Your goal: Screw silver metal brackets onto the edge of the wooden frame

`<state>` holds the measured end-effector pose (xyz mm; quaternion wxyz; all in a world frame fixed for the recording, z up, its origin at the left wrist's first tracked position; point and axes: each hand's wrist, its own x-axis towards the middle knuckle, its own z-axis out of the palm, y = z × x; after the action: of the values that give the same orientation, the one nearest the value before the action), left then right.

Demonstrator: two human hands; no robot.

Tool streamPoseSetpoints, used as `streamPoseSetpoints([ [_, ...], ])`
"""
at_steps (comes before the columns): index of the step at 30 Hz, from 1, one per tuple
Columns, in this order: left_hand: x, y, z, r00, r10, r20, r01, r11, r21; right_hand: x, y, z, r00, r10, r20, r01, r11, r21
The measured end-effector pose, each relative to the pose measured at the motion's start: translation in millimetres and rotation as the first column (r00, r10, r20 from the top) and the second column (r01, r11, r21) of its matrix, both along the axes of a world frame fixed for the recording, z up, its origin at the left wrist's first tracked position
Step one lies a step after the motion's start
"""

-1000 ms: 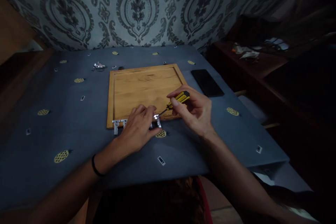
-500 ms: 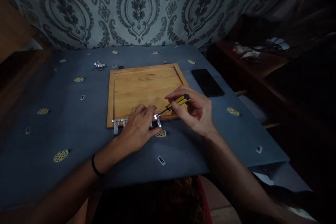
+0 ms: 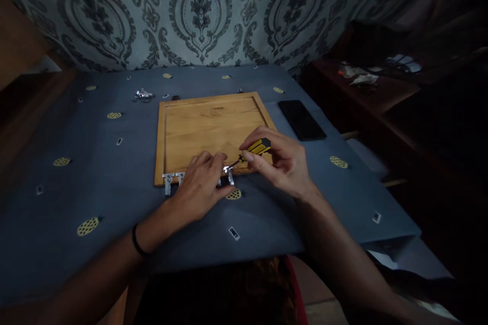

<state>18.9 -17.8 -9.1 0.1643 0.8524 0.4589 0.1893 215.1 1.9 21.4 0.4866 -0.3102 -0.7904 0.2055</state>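
Observation:
A framed wooden panel point(image 3: 213, 129) lies on the table, with silver metal hinges point(image 3: 168, 184) along its near edge. My left hand point(image 3: 202, 183) rests over this edge, holding a metal hinge point(image 3: 230, 176) down, thumb on the near side and fingers on the wood. The part of the metal beneath my palm is hidden. In my right hand point(image 3: 284, 162) is a yellow and black screwdriver point(image 3: 259, 147), pinched between thumb and fingers. It slants down to the left, its tip at the hinge beside my left fingers; I cannot make out a screw there.
A black phone point(image 3: 302, 120) lies right of the panel. Another silver metal piece point(image 3: 143, 94) and a small dark object point(image 3: 176, 97) are toward the back. A blue cloth with pineapple prints point(image 3: 125, 208) covers the table. Dark furniture point(image 3: 375, 96) stands to the right.
The screwdriver handle has turned and shifted slightly left and down, with my right fingers drawn along with it. My left hand and the panel stay in place.

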Motion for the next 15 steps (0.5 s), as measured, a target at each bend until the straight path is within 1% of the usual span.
streamPoseSetpoints([
  [6,0.4,-0.3,0.2,1.0,-0.01,0.004,0.01,1.0,0.011,-0.9,1.3,-0.4,0.999,-0.036,0.005,0.036,0.999,-0.001],
  [10,0.0,-0.1,0.1,1.0,-0.005,-0.009,0.005,1.0,0.007,0.4,0.1,1.2,1.0,-0.022,0.016,0.022,0.999,-0.027],
  [15,-0.4,-0.1,-2.5,1.0,0.002,0.004,-0.002,1.0,0.014,4.7,-2.4,3.3,1.0,0.007,0.0,-0.007,0.99,-0.143],
])
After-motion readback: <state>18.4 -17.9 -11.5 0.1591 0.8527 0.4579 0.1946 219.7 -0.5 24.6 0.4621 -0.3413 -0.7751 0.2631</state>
